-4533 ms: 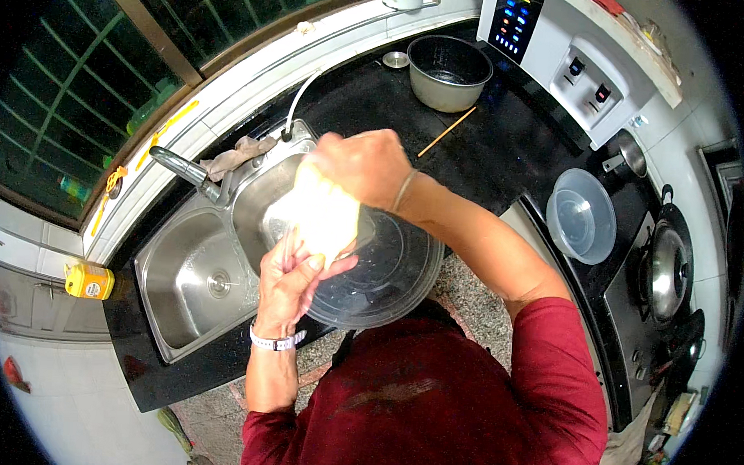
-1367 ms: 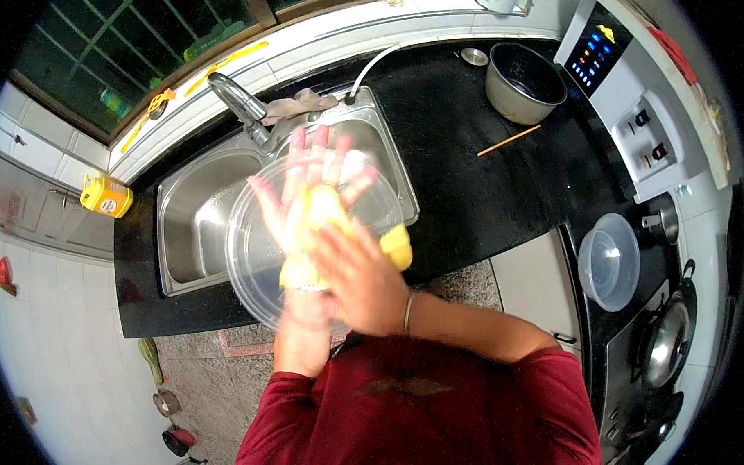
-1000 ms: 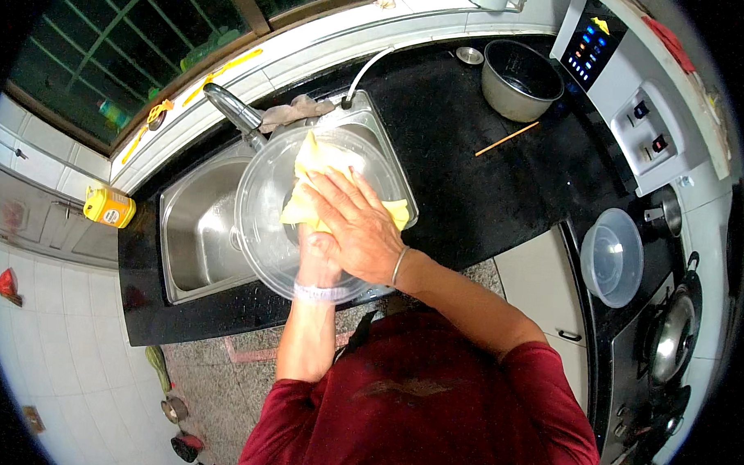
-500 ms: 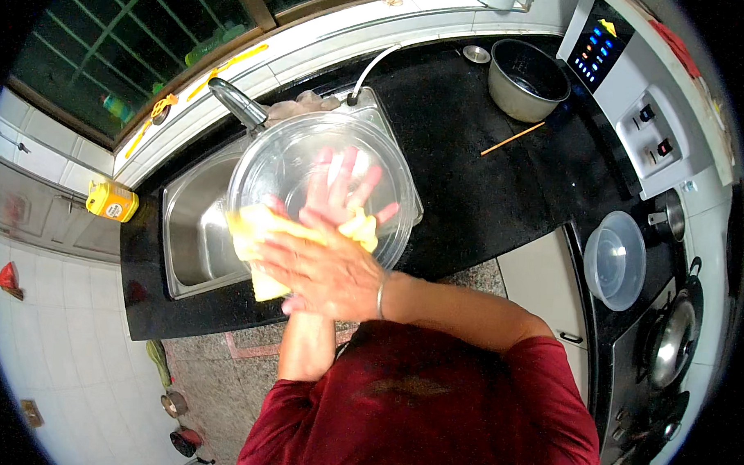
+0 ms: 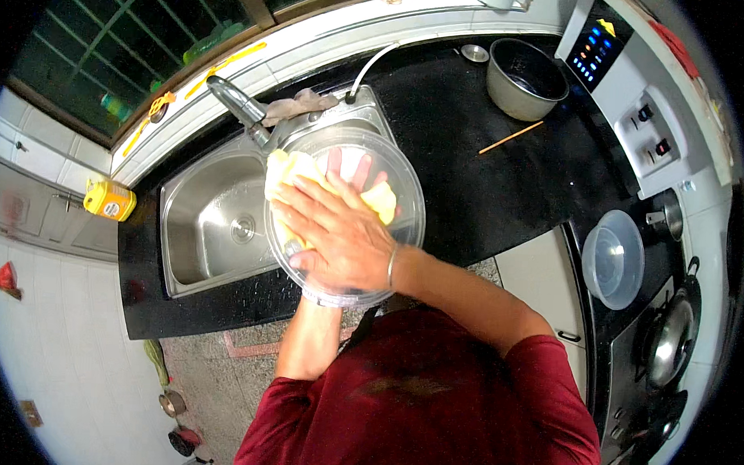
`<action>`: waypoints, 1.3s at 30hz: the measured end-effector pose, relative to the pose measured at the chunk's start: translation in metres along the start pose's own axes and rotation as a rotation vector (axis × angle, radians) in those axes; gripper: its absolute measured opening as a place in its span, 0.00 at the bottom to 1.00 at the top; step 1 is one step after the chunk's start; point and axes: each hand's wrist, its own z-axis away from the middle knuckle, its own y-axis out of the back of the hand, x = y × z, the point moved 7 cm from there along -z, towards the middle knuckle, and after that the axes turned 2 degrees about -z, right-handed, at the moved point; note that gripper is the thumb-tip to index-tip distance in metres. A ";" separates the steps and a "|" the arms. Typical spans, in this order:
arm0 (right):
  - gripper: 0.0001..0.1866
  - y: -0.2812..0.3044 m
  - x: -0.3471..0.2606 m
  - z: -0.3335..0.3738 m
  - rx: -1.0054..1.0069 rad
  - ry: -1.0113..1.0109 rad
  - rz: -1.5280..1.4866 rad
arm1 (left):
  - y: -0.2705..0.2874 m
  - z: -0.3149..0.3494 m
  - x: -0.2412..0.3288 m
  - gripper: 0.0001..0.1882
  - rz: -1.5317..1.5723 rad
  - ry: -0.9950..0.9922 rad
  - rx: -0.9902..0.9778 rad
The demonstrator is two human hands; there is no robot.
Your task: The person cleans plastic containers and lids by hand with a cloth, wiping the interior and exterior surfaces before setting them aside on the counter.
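Observation:
A clear, round plastic lid (image 5: 409,203) is held up in front of me, over the right side of the sink. My left hand (image 5: 354,168) supports it from beneath, its fingers showing through the plastic. On top, my right hand (image 5: 339,238) lies with fingers stretched out, pressing a yellow cloth (image 5: 286,170) against the lid's inner face. Part of the cloth (image 5: 380,202) also sticks out beyond the fingers. The palm of the left hand is hidden behind the right hand and cloth.
Behind the lid are a steel sink (image 5: 217,219) and its faucet (image 5: 237,103). A grey rag (image 5: 298,107) lies by the faucet. Farther right are an inner pot (image 5: 525,82), a chopstick (image 5: 510,137) and a clear plastic bowl (image 5: 613,261). A yellow jug (image 5: 109,200) stands at left.
The lid has shifted right and toward me, uncovering more of the sink. My right hand and the cloth have slid upward across it.

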 end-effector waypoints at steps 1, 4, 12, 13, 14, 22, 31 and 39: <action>0.37 -0.002 0.012 -0.003 -0.014 -0.006 0.052 | -0.005 -0.003 -0.002 0.41 0.044 -0.047 -0.021; 0.37 0.015 0.032 0.000 0.053 -0.201 0.145 | -0.017 -0.008 0.000 0.42 0.211 -0.107 -0.061; 0.37 0.000 0.012 0.041 0.121 -0.337 -0.286 | 0.027 -0.011 0.023 0.40 -0.460 -0.167 0.213; 0.37 0.005 0.009 0.032 0.118 -0.273 -0.254 | 0.038 0.006 0.011 0.39 -0.498 -0.218 0.200; 0.36 0.014 0.009 0.021 0.121 -0.210 -0.213 | 0.040 0.010 0.004 0.39 -0.534 -0.266 0.176; 0.38 0.016 0.037 0.008 0.101 -0.289 0.071 | 0.016 -0.008 0.007 0.40 -0.027 -0.061 0.267; 0.43 0.016 -0.020 0.016 0.016 -0.128 -0.011 | -0.022 -0.008 -0.007 0.50 0.064 -0.177 -0.139; 0.40 0.031 0.031 0.018 0.192 -0.407 -0.057 | -0.028 -0.021 0.011 0.49 -0.027 -0.194 0.099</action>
